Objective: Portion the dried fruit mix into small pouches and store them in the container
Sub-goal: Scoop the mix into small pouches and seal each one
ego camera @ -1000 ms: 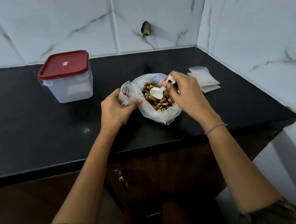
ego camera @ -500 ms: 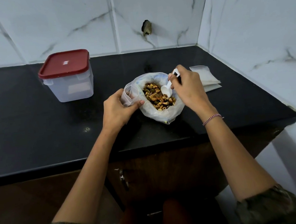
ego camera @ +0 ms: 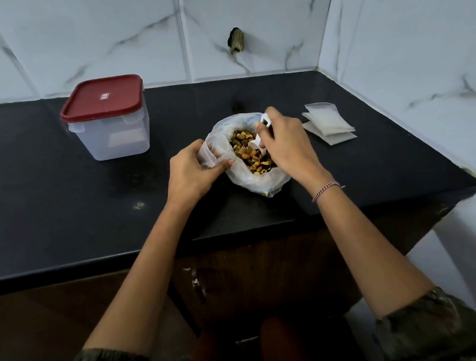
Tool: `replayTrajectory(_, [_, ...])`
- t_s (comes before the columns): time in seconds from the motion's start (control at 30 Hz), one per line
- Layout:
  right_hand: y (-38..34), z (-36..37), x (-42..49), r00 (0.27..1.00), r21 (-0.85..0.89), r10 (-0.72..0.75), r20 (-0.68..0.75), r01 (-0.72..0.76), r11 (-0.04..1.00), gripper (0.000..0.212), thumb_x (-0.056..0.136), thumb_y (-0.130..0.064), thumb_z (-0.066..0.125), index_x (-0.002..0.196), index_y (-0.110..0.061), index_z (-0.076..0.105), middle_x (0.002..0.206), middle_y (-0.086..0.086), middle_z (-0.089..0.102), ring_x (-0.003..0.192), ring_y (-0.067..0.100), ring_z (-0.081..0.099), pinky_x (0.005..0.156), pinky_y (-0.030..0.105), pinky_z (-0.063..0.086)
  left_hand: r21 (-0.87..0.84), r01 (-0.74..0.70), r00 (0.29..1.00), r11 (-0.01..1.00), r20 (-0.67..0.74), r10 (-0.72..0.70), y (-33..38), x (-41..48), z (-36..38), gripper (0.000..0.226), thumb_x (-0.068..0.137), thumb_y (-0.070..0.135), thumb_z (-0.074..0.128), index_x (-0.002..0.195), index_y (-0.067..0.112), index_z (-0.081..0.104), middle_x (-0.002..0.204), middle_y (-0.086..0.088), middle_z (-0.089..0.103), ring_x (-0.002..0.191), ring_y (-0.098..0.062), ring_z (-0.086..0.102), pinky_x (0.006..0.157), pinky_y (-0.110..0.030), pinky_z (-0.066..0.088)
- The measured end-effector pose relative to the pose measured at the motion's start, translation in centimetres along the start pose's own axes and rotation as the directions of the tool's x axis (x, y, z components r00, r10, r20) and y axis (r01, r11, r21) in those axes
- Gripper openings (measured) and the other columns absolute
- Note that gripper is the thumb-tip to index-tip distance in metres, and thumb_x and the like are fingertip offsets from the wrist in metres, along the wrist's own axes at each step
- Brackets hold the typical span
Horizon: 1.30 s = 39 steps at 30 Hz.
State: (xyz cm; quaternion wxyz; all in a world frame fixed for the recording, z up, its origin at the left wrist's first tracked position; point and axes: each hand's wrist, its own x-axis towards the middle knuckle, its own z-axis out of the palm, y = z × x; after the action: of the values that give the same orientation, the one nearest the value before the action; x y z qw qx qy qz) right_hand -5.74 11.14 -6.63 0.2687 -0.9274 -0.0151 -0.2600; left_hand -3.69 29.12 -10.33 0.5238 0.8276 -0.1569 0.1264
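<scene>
A white plastic bag of brown and yellow dried fruit mix stands open on the black counter. My left hand holds a small clear pouch open against the bag's left rim. My right hand grips a white plastic scoop, its bowl dug down into the mix. A clear container with a red lid stands shut at the back left.
Flat empty pouches lie stacked to the right of the bag, near the marble side wall. The counter's front edge runs below my forearms, with a dark cabinet underneath.
My right hand has swung the scoop from lying over the mix to pointing down into it, moving right. My left hand has lowered the pouch closer to the bag's rim.
</scene>
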Motion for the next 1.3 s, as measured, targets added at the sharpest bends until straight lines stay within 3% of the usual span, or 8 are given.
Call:
replayTrajectory(0.3, [0.4, -0.3, 2.5, 0.964, 0.167, 0.240, 0.112, -0.256, 0.952, 0.023, 0.095, -0.024, 0.043, 0.092, -0.008, 0.059, 0.083, 0.011, 0.069, 0.074, 0.022, 0.067, 0.076, 0.042, 0.056, 0.024, 0.000, 1.000, 1.000, 0.025, -0.001, 0.1, 0.1, 0.1, 0.032, 0.073, 0.030, 0.082, 0.097, 0.014, 0.068, 0.083, 0.012, 0.067, 0.077, 0.002, 0.062, 0.063, -0.003, 0.043])
replayTrajectory(0.43, [0.4, -1.0, 2.9, 0.948, 0.177, 0.235, 0.215, -0.274, 0.945, 0.024, 0.095, -0.020, 0.043, 0.094, -0.004, 0.061, 0.073, 0.007, 0.068, 0.062, 0.015, 0.064, 0.075, 0.037, 0.057, 0.041, 0.007, 0.999, 0.999, 0.032, -0.009, 0.0, 0.2, 0.1, 0.029, 0.073, 0.030, 0.082, 0.095, 0.017, 0.067, 0.081, 0.014, 0.065, 0.075, 0.004, 0.061, 0.062, -0.003, 0.042])
replayTrajectory(0.6, [0.9, -0.2, 2.7, 0.939, 0.265, 0.304, 0.162, -0.338, 0.903, 0.025, 0.094, -0.022, 0.044, 0.093, -0.003, 0.061, 0.075, 0.010, 0.069, 0.067, 0.021, 0.067, 0.074, 0.039, 0.058, 0.064, 0.011, 0.999, 0.998, 0.036, -0.014, 0.0, 0.3, 0.2, 0.027, 0.074, 0.031, 0.082, 0.092, 0.018, 0.066, 0.079, 0.014, 0.064, 0.074, 0.002, 0.059, 0.060, -0.002, 0.040])
replayTrajectory(0.7, [1.5, -0.4, 2.2, 0.923, 0.387, 0.349, 0.163, -0.386, 0.837, 0.022, 0.095, -0.018, 0.044, 0.085, -0.006, 0.060, 0.066, 0.006, 0.066, 0.055, 0.013, 0.060, 0.063, 0.027, 0.054, 0.071, 0.008, 0.999, 0.997, 0.032, -0.010, 0.0, 0.3, 0.2, 0.026, 0.074, 0.031, 0.081, 0.091, 0.019, 0.066, 0.077, 0.016, 0.062, 0.071, 0.004, 0.058, 0.058, -0.001, 0.039])
replayTrajectory(0.8, [1.8, -0.1, 1.9, 0.911, 0.463, 0.388, 0.143, -0.408, 0.787, 0.021, 0.096, -0.018, 0.045, 0.095, -0.004, 0.060, 0.065, 0.003, 0.065, 0.054, 0.009, 0.060, 0.063, 0.026, 0.054, 0.075, -0.001, 0.999, 0.997, 0.033, -0.001, -0.1, 0.3, 0.2, 0.029, 0.074, 0.033, 0.081, 0.095, 0.018, 0.067, 0.082, 0.013, 0.065, 0.075, 0.002, 0.060, 0.061, -0.002, 0.042])
replayTrajectory(1.07, [1.2, 0.1, 0.6, 0.953, 0.389, 0.276, 0.124, -0.302, 0.870, 0.020, 0.098, -0.020, 0.044, 0.093, -0.004, 0.056, 0.072, 0.008, 0.070, 0.058, 0.011, 0.065, 0.064, 0.025, 0.056, 0.086, -0.014, 0.999, 0.996, 0.034, 0.011, -0.1, 0.3, 0.2, 0.032, 0.074, 0.034, 0.080, 0.098, 0.017, 0.068, 0.088, 0.009, 0.068, 0.081, -0.003, 0.063, 0.066, -0.008, 0.045])
replayTrajectory(1.3, [1.5, 0.4, 0.4, 0.899, 0.542, 0.416, 0.135, -0.418, 0.729, 0.015, 0.098, -0.018, 0.044, 0.091, -0.009, 0.053, 0.068, 0.006, 0.067, 0.055, 0.012, 0.061, 0.066, 0.028, 0.055, 0.071, -0.003, 1.000, 0.997, 0.018, 0.001, 0.1, 0.0, 0.2, 0.029, 0.074, 0.033, 0.080, 0.094, 0.017, 0.067, 0.083, 0.011, 0.066, 0.076, 0.000, 0.061, 0.061, -0.004, 0.043])
